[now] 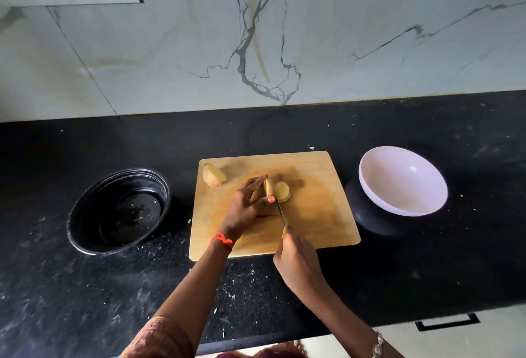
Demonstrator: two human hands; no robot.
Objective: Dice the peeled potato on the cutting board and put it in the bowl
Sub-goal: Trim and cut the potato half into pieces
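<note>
A wooden cutting board [318,215] lies on the black counter. One potato half [214,175] sits at its far left corner. Near the board's middle my left hand [244,204] pinches a yellow potato piece [269,187] between fingers and thumb. A cut slice [283,191] leans just right of it. My right hand [296,261] grips a knife by its handle; the thin blade [281,211] runs up between the held piece and the slice. The white bowl [404,181] stands right of the board, with nothing in it.
A black round pan [119,211] with scraps inside stands left of the board. The black counter [85,286] is speckled with crumbs. A marble wall [284,30] rises behind. A drawer handle [447,322] shows below the counter's front edge.
</note>
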